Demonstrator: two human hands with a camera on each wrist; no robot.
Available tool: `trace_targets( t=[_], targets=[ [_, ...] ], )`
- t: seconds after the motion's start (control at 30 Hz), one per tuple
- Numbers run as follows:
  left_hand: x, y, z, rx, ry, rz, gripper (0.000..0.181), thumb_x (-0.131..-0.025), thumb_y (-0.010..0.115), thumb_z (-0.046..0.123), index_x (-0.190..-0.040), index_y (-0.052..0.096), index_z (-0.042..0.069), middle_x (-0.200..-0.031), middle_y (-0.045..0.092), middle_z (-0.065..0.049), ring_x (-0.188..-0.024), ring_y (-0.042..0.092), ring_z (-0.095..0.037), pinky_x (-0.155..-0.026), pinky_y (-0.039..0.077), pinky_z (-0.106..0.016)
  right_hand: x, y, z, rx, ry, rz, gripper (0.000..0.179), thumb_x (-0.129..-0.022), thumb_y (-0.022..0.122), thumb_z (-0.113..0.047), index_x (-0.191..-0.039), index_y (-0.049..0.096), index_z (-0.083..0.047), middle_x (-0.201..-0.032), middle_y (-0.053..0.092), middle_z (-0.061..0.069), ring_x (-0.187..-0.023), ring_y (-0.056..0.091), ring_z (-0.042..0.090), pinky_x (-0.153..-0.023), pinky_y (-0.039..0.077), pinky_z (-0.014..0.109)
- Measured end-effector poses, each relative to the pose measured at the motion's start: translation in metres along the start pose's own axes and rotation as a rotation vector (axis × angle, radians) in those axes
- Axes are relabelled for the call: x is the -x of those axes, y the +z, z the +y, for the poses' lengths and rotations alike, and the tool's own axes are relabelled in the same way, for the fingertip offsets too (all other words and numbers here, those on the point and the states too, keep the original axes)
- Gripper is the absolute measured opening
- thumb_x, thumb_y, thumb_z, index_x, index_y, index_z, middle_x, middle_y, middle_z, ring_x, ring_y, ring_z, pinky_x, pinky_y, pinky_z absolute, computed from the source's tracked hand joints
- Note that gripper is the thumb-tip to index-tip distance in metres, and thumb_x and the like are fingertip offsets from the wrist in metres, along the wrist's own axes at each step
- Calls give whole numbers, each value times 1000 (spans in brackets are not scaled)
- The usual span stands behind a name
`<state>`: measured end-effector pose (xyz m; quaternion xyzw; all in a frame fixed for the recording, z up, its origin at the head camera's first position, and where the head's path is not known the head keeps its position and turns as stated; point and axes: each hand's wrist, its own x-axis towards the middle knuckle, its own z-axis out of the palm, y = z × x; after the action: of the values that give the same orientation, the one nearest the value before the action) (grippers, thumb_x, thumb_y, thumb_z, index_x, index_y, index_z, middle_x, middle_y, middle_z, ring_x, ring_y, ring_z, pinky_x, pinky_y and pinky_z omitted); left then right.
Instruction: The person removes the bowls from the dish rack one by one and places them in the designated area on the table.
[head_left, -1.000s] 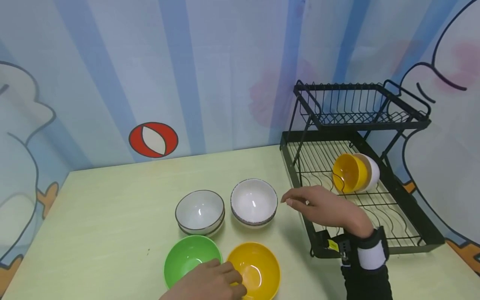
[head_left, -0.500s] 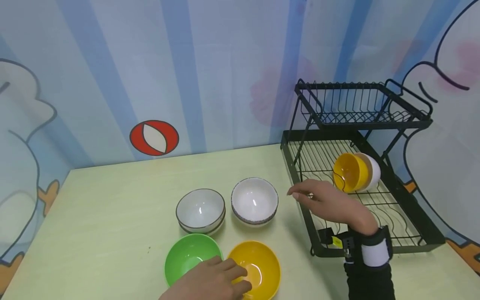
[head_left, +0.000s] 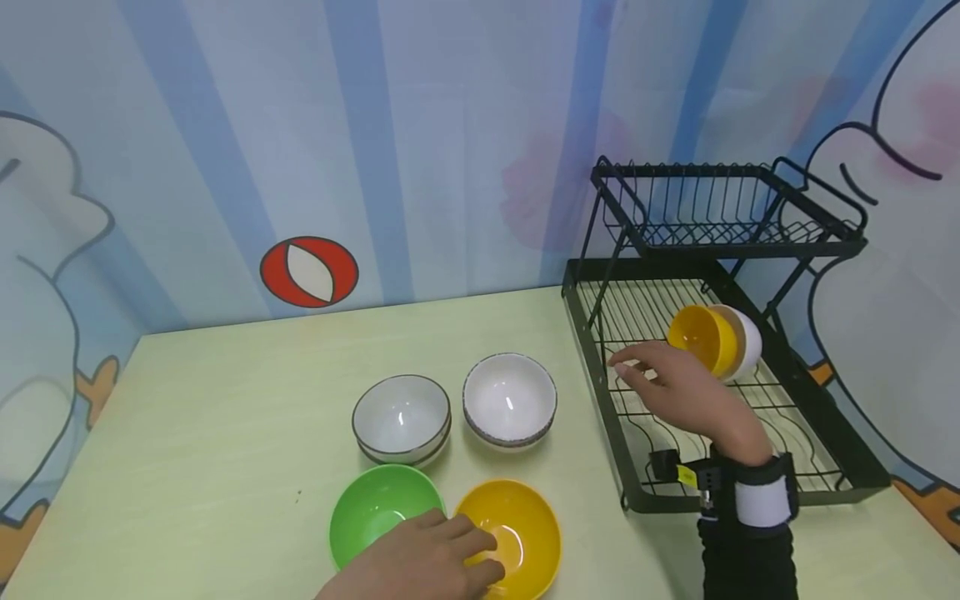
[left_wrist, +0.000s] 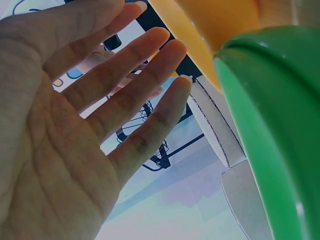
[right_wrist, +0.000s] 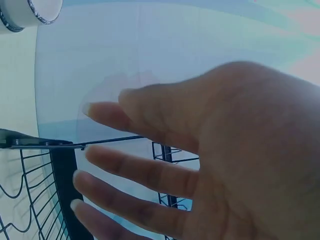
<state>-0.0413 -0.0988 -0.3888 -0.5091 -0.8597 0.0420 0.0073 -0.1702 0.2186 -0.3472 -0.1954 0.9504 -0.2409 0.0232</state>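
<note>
My left hand [head_left: 423,558] hovers over the near side of a green bowl [head_left: 384,510], its fingertips over a yellow bowl [head_left: 517,533]. The left wrist view shows its fingers extended and the palm bare, with the green bowl [left_wrist: 280,125] beside it. Above the lower tier of a black dish rack [head_left: 626,492], my right hand [head_left: 686,392] holds nothing, fingers loosely extended and spread. Just beyond it, a small yellow bowl [head_left: 697,333] and a white bowl [head_left: 746,346] stand tilted on edge in the rack, partly overlapped by the hand.
Behind the green bowl sit stacked grey-white bowls [head_left: 401,417], with a speckle-rimmed white bowl stack [head_left: 510,400] to their right. The rack's upper tier [head_left: 727,212] overhangs the back of its lower tray. A patterned cloth backdrop [head_left: 450,150] closes off the table's far edge.
My right hand has moved right, from beside the white bowl stack to over the rack. The left hand has shifted slightly right, while the bowls stay in place.
</note>
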Motion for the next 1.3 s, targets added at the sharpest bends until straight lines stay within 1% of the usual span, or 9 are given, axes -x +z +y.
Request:
trace_targets(
  t=[0.17,0.37,0.47,0.7,0.83,0.97,1.1,1.17,1.3],
  targets=[
    [0,0,-1,-20,6,21,21,-99,53,49,-105,67,34,-111,66,15,-95,58,-2,-69,37,-12,-1,-1,7,-16,49,18,35,-105,50,-23,-131,59,-2,-139,54,26,-119,58,44,-96,53,60],
    [0,-1,-1,-2,7,-13,26,-100,50,51,-109,67,34,-114,66,15,-98,58,-3,-71,39,-12,0,-5,22,-19,116,62,37,-106,47,-24,-132,58,-1,-144,45,28,-128,44,48,-101,44,68],
    [0,-1,-1,-2,10,-13,26,-100,49,51,-109,67,34,-114,66,15,-98,58,-3,-71,40,-13,1,-6,26,-11,148,74,38,-106,45,-26,-132,57,-1,-145,42,30,-128,43,49,-102,42,69],
    [0,-1,-2,36,14,-13,28,-101,49,51,-111,67,33,-115,67,13,-100,60,-4,-76,45,-14,0,-7,31,-7,166,96,41,-106,45,-26,-135,53,1,-147,38,34,-128,41,52,-103,40,71],
    [-1,-2,-2,45,14,-26,29,-101,48,52,-112,67,32,-116,67,13,-101,60,-4,-78,46,-14,-1,-6,37,7,153,161,41,-104,48,-20,-135,51,7,-146,35,37,-132,35,55,-104,36,73],
    [-1,-3,-2,50,9,-39,30,-100,48,52,-112,67,32,-117,67,13,-101,60,-4,-77,46,-14,-3,-5,44,29,119,284,40,-100,55,-14,-130,50,12,-142,36,40,-128,34,58,-99,35,73],
    [-1,-4,-2,45,7,-33,29,-100,48,52,-111,67,32,-116,67,13,-100,60,-4,-76,45,-14,-2,-3,48,22,178,338,43,-99,56,-14,-134,45,8,-148,26,40,-128,26,64,-93,35,76],
    [-1,-4,-2,48,9,-30,29,-100,48,52,-111,67,32,-116,67,13,-100,60,-4,-76,45,-14,-2,-3,49,12,229,328,45,-100,53,-16,-137,41,6,-151,19,41,-131,19,67,-92,34,79],
    [-1,-4,-2,58,8,-37,30,-101,48,52,-112,67,32,-116,67,13,-100,60,-4,-77,45,-14,-1,-3,50,27,278,320,50,-100,52,-18,-142,39,6,-154,17,41,-134,17,68,-95,30,81]
  ],
)
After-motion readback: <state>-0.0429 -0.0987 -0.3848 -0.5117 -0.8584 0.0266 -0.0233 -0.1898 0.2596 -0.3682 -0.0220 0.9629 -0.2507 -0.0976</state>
